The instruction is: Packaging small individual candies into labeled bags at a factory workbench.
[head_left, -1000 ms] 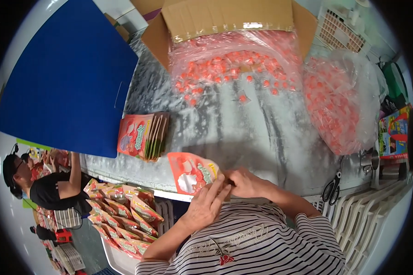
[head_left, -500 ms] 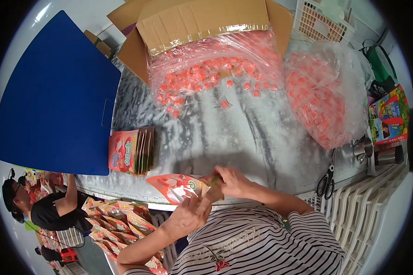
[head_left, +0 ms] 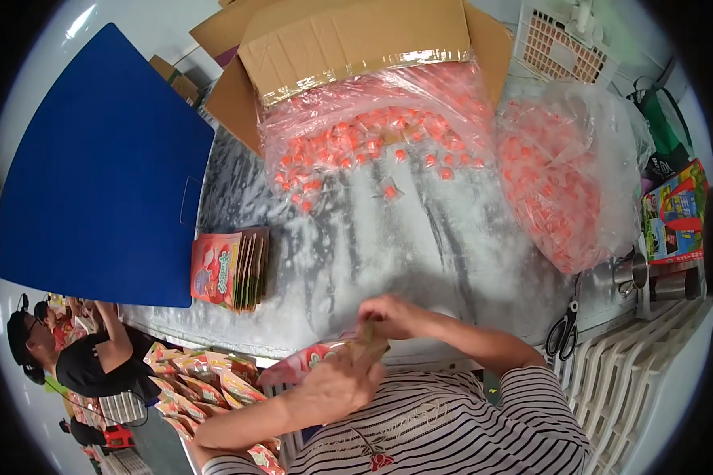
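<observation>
Far left: blue panel (head_left: 95, 190) standing at the worktop's left side. Below it, a co-worker in a black top (head_left: 95, 368), arms raised; things in those hands too small to tell.

Next right, low: rows of red-and-tan pouches (head_left: 186, 360), packed close together, below the level of the worktop (head_left: 333, 269). Above them, on the worktop, a stack of pouches (head_left: 228, 269) stands on edge beside the panel.

Centre: one red pouch (head_left: 297, 366) held at the worktop's near edge, its body sticking out leftward past the left hand (head_left: 345, 384). Left fingers are wrapped over its right portion, hiding much of it. Right hand (head_left: 394, 317) sits just beyond, at the pouch's right end; its fingers are bent in and grip the end, a tan-green bit showing between the two hands. Exact placement of the right thumb: cannot tell.

Behind, cardboard box (head_left: 356, 51), open toward the person, wrapped red pieces (head_left: 333, 150) spilling from its plastic liner.

Right: clear plastic bag (head_left: 554, 190) of similar pieces; black-handled scissors (head_left: 563, 332) at the worktop edge; metal cup (head_left: 625, 273); stacked white trays (head_left: 621, 384).
</observation>
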`<act>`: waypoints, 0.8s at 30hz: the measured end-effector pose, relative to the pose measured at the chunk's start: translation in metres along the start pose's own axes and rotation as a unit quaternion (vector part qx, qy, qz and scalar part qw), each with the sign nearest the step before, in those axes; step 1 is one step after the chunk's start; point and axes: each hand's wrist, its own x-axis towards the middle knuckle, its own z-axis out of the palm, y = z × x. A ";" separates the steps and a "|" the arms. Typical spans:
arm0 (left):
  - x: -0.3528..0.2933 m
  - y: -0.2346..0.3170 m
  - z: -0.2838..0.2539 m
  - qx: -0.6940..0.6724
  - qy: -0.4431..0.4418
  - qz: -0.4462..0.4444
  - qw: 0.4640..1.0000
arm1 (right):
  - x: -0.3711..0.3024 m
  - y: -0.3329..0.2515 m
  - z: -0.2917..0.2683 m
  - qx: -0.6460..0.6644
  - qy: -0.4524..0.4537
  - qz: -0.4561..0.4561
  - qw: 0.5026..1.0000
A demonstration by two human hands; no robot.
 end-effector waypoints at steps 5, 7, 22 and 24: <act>-0.007 -0.012 -0.004 -0.105 -0.047 -0.186 0.976 | 0.026 0.000 -0.050 -0.085 -0.084 0.010 0.993; -0.014 -0.014 0.010 -0.111 -0.050 -0.191 0.974 | 0.053 0.030 -0.093 -0.058 0.097 0.008 0.994; -0.021 -0.010 0.034 -0.188 0.011 -0.338 0.922 | 0.116 0.028 -0.251 -0.400 0.312 0.188 0.841; -0.016 -0.010 0.037 -0.193 -0.007 -0.339 0.921 | 0.110 0.052 -0.214 -0.617 0.330 0.075 0.710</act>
